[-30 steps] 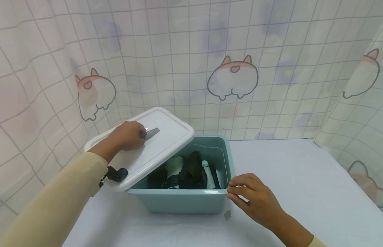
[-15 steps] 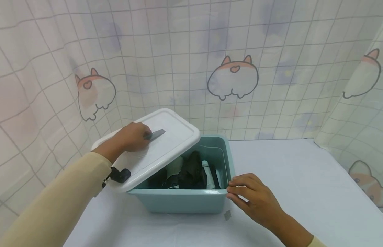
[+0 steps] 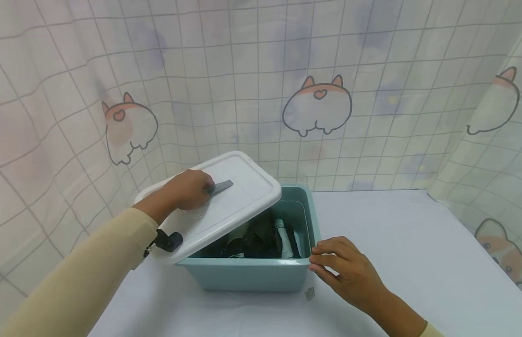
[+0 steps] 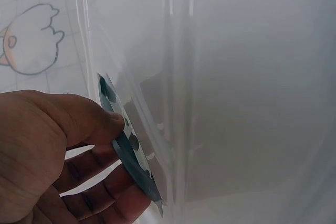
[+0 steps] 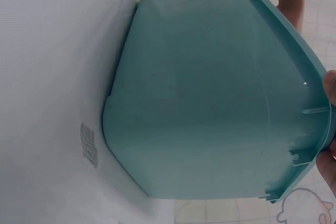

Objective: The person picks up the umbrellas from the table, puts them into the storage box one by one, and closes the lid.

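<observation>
My left hand [image 3: 191, 189] pinches a flat teal-and-white strip with grey spots [image 4: 134, 162] that stands up from the middle of a white lid [image 3: 248, 175], like a handle. The lid is tilted and covers the left part of a teal storage bin [image 3: 248, 276]. Past the lid's edge, dark bundled things [image 3: 262, 236] and a pale blue roll [image 3: 283, 238] show inside the bin; whatever lies farther left is hidden. My right hand [image 3: 349, 274] grips the bin's rim at its near right corner, with fingertips and thumb right on the edge.
The bin stands on a white-covered table [image 3: 383, 220]. A small grey patch [image 3: 310, 293] lies in front of its right corner. Behind and at the sides hangs a gridded cloth [image 3: 261, 93] with corgi drawings.
My left hand and the lid have shifted to the right and slightly down, so more of the bin's contents is covered. The right hand and the bin have stayed in place.
</observation>
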Available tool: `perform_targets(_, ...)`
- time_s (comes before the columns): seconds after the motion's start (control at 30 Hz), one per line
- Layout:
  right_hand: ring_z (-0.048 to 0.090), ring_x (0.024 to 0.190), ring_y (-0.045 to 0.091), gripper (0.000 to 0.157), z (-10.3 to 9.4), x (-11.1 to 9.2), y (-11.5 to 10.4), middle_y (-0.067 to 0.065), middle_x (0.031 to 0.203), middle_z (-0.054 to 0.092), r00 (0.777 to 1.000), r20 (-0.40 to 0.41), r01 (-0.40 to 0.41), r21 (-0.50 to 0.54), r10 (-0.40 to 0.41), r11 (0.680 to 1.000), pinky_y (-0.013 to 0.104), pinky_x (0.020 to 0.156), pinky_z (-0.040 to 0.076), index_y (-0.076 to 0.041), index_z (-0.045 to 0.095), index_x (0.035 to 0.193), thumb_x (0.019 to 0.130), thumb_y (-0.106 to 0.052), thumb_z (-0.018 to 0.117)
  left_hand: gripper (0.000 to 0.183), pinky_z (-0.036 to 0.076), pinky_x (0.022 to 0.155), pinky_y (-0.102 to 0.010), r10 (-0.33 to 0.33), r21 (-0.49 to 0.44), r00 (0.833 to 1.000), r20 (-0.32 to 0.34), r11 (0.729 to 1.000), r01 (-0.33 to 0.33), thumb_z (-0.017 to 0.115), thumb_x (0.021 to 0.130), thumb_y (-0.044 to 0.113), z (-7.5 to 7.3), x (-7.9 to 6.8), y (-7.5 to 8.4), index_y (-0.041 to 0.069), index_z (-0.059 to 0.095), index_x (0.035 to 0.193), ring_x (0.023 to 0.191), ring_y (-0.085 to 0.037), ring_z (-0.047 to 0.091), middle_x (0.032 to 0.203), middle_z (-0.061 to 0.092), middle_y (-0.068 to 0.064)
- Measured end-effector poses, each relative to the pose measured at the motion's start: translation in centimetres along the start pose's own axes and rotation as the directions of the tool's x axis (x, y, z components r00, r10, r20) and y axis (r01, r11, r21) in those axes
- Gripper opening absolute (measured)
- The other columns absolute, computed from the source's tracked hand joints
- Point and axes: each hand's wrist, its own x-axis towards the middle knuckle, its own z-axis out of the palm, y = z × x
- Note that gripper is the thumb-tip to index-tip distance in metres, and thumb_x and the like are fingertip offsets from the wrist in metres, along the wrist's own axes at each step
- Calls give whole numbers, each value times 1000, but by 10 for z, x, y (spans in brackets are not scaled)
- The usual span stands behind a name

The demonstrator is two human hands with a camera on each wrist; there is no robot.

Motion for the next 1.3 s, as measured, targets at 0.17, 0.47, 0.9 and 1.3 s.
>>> perform_targets(0.17, 66, 95, 25, 35, 0, 0, 1, 3, 102, 70, 1000, -8, 6, 1, -6, 1000, 21, 88, 52, -7, 79, 93, 105, -33, 60, 37, 51, 91, -52, 6, 5, 1000, -4, 1000, -6, 62, 94, 7, 0, -1, 5, 6, 71, 129, 98, -30, 62, 114, 71, -10)
perform_targets(0.47, 66, 96, 25, 35, 0, 0, 1, 3, 102, 70, 1000, -2, -2, 1, 2, 1000, 20, 89, 52, -7, 79, 94, 105, -34, 60, 33, 51, 91, -50, 22, 22, 1000, -3, 1000, -22, 64, 95, 9, 3, 0, 11, 9, 73, 127, 98, -28, 62, 112, 71, -7)
perform_targets(0.9, 66, 95, 25, 34, 0, 0, 0, 4, 102, 70, 1000, -10, 1, 5, -1, 1000, 20, 89, 52, -8, 80, 94, 105, -34, 61, 33, 50, 85, -44, 49, 3, 998, 29, 999, -49, 64, 94, 7, 4, -2, 24, 12, 73, 126, 96, -27, 61, 105, 69, -3)
perform_targets(1.3, 66, 95, 27, 33, 1, -1, 0, 6, 101, 71, 1000, -21, 4, 27, -4, 1000, 20, 90, 52, -6, 80, 95, 105, -33, 62, 28, 48, 80, -40, 101, 21, 994, 48, 995, -102, 65, 93, 5, 6, -2, 30, 14, 76, 117, 89, -23, 60, 96, 68, 2)
